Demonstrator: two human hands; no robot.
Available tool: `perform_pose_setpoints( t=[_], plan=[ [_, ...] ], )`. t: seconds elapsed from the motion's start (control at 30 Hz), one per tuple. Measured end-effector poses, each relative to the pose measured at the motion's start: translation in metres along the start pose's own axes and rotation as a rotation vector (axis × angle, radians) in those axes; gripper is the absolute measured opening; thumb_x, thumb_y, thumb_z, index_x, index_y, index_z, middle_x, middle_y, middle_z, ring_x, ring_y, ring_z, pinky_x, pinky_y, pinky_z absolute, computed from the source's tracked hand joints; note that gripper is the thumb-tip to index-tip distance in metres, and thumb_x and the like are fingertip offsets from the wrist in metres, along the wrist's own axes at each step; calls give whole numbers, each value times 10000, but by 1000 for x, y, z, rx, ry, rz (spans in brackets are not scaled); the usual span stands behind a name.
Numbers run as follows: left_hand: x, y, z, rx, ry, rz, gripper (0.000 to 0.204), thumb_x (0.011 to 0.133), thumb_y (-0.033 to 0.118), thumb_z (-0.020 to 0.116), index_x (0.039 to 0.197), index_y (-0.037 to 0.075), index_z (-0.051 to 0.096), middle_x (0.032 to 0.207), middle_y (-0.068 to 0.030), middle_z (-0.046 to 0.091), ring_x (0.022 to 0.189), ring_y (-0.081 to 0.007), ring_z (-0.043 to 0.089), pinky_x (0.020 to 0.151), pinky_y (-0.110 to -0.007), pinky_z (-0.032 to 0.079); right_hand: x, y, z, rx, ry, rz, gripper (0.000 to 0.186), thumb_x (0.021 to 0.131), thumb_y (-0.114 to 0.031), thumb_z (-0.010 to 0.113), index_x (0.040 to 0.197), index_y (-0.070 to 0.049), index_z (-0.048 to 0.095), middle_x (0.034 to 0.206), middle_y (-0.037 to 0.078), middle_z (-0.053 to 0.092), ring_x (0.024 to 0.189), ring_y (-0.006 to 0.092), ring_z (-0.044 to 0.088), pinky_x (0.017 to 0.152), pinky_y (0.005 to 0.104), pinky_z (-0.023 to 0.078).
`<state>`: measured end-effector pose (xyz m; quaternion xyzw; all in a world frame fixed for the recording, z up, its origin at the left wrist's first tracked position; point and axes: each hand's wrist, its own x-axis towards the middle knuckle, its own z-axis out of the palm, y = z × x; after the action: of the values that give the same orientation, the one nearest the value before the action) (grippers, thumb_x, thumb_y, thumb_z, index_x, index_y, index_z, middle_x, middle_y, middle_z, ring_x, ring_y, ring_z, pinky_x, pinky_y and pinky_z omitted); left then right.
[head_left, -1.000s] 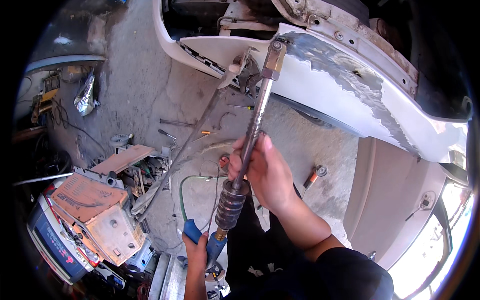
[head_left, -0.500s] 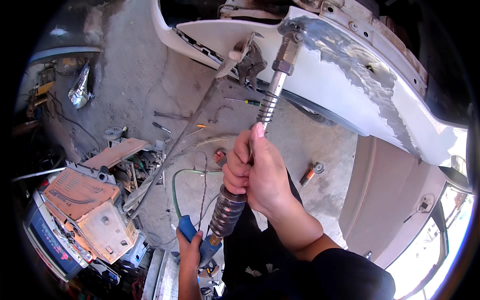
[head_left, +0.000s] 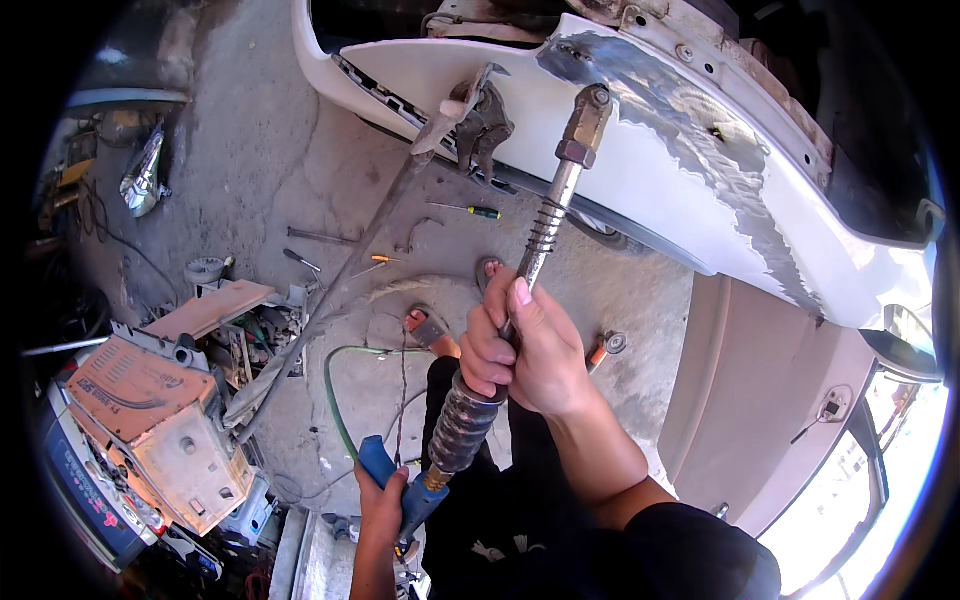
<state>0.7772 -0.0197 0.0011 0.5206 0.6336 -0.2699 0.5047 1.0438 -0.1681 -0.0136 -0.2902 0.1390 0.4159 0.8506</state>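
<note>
At frame centre the right hand [head_left: 525, 350] grips the shaft of a long slide hammer [head_left: 520, 300], the left hand [head_left: 385, 505] holding its blue handle [head_left: 400, 490] at the bottom, tip against the white car panel [head_left: 640, 170] above.

Bright, hard daylight, glare at lower right, dark bent fisheye rim.

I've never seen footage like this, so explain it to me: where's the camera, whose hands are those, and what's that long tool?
The camera sits on the person's head, looking down, so the picture bends at the edges. Both hands are the person's own. The right hand grips a long metal rod above its ribbed sleeve; the left hand holds the blue handle at the bottom. The rod's tip meets a white car panel with bare, sanded patches. On the concrete floor lie screwdrivers, a green hose and an orange box.
</note>
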Motion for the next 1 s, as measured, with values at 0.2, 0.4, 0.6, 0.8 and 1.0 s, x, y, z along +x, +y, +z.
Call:
perform_pose_setpoints(
  t=[0.2,0.4,0.6,0.8,1.0],
  plan=[
    [4,-12,5,-82,6,64,893,845,224,668,1458,-75,91,1213,-235,490,1041,-260,547,898,-327,455,5,-9,6,-18,8,1,366,1029,-431,336,857,-108,351,613,5,322,488,103,315,460,267,345],
    [6,-19,4,-86,16,91,897,846,216,663,1460,-76,77,1234,-242,473,1038,-266,544,895,-331,457,7,-7,5,-8,8,34,368,1027,-429,347,843,-110,348,608,3,317,484,100,302,456,264,334],
    [-7,-6,8,-87,30,22,900,846,230,660,1463,-67,76,1247,-238,459,1053,-270,536,903,-333,454,11,-7,6,2,-17,47,373,1024,-435,355,835,-113,346,599,-3,308,480,97,293,450,261,327],
    [-7,-7,7,-78,13,65,913,848,245,661,1462,-76,67,1282,-256,438,1080,-282,528,924,-337,443,8,-12,4,34,-10,47,388,1020,-452,357,831,-114,347,598,-3,307,478,97,289,443,252,319],
    [-10,-16,8,-34,52,67,905,855,251,660,1459,-79,74,1326,-273,410,1153,-308,494,983,-354,401,9,-11,-7,160,-128,53,382,1021,-434,382,830,-104,356,606,4,317,484,98,297,437,256,316]
  ],
)
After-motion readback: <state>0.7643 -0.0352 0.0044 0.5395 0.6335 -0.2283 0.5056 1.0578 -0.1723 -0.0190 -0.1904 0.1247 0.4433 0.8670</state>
